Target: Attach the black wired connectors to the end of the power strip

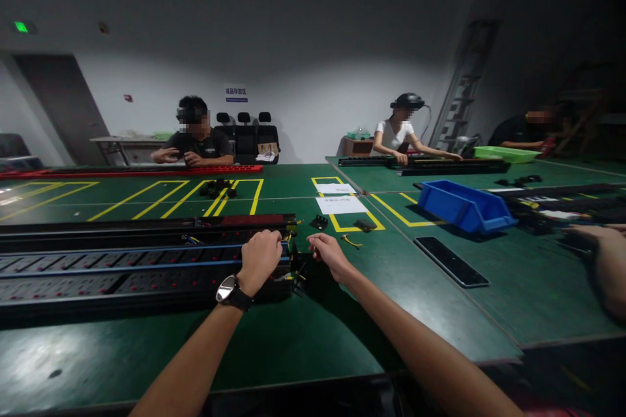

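Two hands work at the right end of a long black socket assembly (pixel 122 281), which lies on the near left part of the green table (pixel 342 332). Its long axis runs left to right, and its left end passes out of view. The left hand (pixel 261 260) is the nearer: it rests on the right end, fingers curled under and knuckles up; whether it grips a part cannot be told. The right hand (pixel 327 255) is just beyond that end, to the right, apart from the assembly, with its fingers curled and their tips close together; whether they pinch anything cannot be told. Count: at least two rows of sockets; two blue lines along the assembly; one watch (pixel 227 289) on the left wrist. On the table to the right of the assembly: two loose black parts, one at left (pixel 319 222) and one at right (pixel 364 225); one short piece of yellow wire (pixel 352 242); two paper sheets, near (pixel 341 204) and far (pixel 335 188); one phone (pixel 450 262); one blue bin (pixel 464 208); and, farther off, one green tray (pixel 507 154). Three co-workers sit along the far side; another person's arm (pixel 609 267) enters at the right edge.
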A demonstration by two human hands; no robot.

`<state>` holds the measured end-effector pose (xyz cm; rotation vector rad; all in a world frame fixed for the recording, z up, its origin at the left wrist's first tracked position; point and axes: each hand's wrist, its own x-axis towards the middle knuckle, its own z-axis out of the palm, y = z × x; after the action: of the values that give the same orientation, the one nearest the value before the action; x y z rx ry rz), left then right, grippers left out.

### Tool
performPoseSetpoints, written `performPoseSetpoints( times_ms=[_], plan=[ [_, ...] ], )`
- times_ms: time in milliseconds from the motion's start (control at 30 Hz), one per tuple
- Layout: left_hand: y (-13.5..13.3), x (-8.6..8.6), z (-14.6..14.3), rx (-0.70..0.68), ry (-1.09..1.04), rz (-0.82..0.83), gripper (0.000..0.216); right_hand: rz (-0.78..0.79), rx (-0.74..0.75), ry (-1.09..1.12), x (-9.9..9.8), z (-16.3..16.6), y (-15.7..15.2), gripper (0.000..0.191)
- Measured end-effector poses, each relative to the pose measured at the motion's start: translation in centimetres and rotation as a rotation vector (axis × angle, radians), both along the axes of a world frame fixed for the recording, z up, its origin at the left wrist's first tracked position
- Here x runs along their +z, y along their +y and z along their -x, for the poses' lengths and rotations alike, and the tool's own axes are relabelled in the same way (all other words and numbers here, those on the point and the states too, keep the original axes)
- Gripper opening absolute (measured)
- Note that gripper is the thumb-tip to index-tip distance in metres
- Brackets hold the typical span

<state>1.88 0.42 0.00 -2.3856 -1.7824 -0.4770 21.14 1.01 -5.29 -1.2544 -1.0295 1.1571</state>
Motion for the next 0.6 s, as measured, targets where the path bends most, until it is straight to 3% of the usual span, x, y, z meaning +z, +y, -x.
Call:
performPoseSetpoints(
  times_ms=[400, 600],
  plan=[
    [0.4, 0.7, -0.7, -0.036, 0.068, 0.053, 0.021, -0.018, -0.004, 0.02, -0.4, -0.1, 0.3, 0.011],
    [1.0, 2.8, -0.9, -0.052, 0.134, 0.046, 0.023, 0.003, -0.008, 0.0, -0.1, -0.1, 0.4, 0.01]
  ],
)
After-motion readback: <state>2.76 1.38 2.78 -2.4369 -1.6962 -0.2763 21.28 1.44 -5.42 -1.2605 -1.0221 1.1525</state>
